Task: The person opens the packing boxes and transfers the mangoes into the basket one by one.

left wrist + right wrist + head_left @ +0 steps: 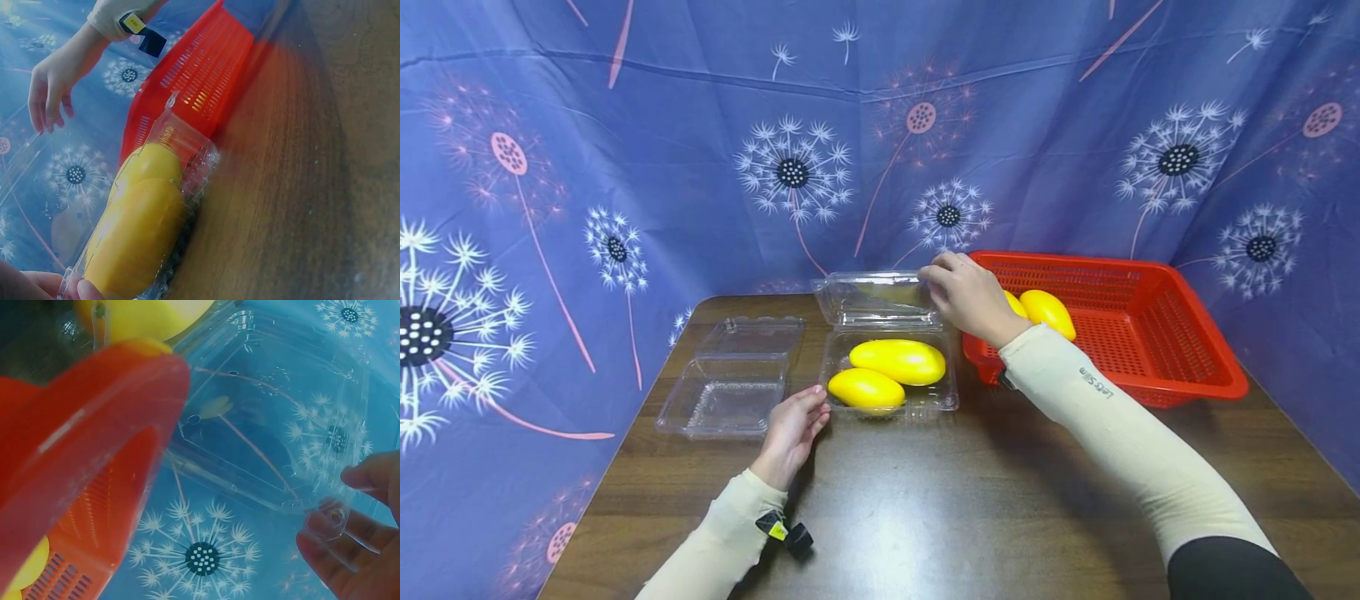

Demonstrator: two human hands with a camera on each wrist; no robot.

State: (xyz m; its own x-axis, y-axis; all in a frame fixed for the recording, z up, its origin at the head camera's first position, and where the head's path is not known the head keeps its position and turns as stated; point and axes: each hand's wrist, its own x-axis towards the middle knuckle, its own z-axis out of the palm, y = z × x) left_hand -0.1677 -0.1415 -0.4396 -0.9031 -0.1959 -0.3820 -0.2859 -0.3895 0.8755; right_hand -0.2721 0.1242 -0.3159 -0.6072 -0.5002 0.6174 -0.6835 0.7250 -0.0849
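Observation:
A clear plastic clamshell container (951,392) with its lid (850,300) raised stands mid-table. Two yellow mangoes (898,362) lie side by side in its base. My left hand (792,429) pinches the base's front left corner; in the left wrist view its thumb (89,290) rests against the rim. At the lid's upper right corner, my right hand (966,293) holds the edge. The right wrist view shows the thumb and fingers (331,550) on either side of the lid's corner tab (334,517).
Another clear clamshell (737,396) lies opened out at the left, with no fruit in it. To the right stands a red plastic basket (1195,333) holding more yellow mangoes (1049,313). A blue dandelion-print curtain (700,167) hangs behind the wooden table (1000,500).

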